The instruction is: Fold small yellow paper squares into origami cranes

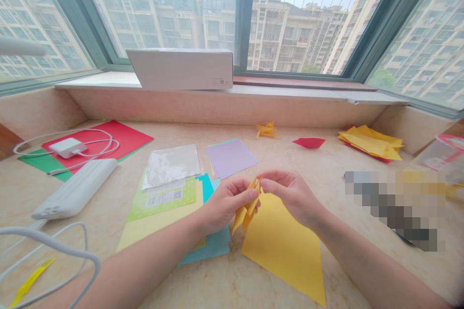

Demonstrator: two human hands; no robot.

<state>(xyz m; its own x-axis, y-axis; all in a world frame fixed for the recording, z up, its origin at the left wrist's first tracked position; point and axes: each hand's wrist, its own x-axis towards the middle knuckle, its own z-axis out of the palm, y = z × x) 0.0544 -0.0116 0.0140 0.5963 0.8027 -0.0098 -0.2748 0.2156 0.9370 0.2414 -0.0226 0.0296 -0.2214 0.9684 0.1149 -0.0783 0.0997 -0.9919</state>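
Observation:
A small piece of folded yellow paper [246, 210] is held up between my two hands, its narrow flaps pointing down. My left hand [232, 200] is closed around its middle, thumb in front. At its upper end, the thumb and fingers of my right hand [286, 190] pinch the tip. Beneath both hands lies a flat yellow sheet [286, 251]. Left of it, under my left forearm, are blue sheets [213, 246], pale yellow paper [145, 234] and a green dotted packet [163, 198]. Behind my hands rests a lilac square sheet [232, 157].
Toward the back stand a yellow folded figure [267, 129], a red folded paper [309, 143] and stacked yellow papers [371, 142]. At left are a white power strip [76, 190], a charger [67, 147], cables and red paper [123, 137]. A white box [184, 70] sits on the sill.

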